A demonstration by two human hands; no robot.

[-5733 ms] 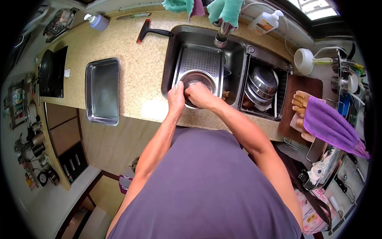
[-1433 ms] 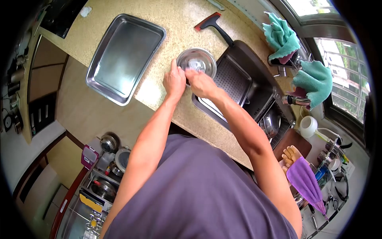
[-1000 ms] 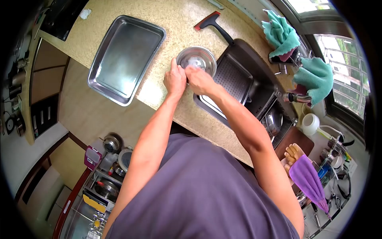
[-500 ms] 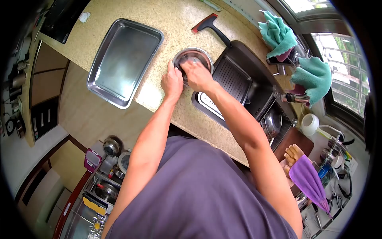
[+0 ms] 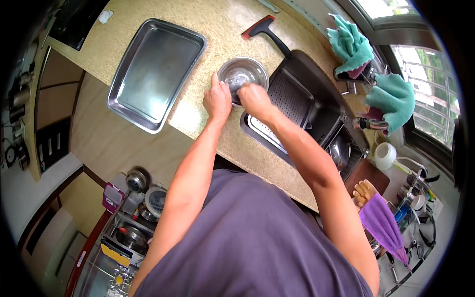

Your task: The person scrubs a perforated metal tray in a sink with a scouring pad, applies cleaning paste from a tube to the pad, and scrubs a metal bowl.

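Observation:
A round steel bowl is held over the counter, left of the sink. My left hand grips the bowl's near left rim, its thumb side up. At the bowl's near right side is my right hand, closed and partly blurred; what it holds, if anything, is hidden. The inside of the bowl looks shiny, with a pale blurred patch at the bottom. A rectangular steel tray lies on the counter to the left of the bowl.
The dark sink with a perforated tray is at the right. A squeegee lies behind the bowl. Teal cloths hang by the tap. A purple cloth hangs over a glove-like hand shape at the right.
The bowl went from over the sink to the counter, and the view turned. Over the last second my right hand moved within the bowl and then back to its near right side.

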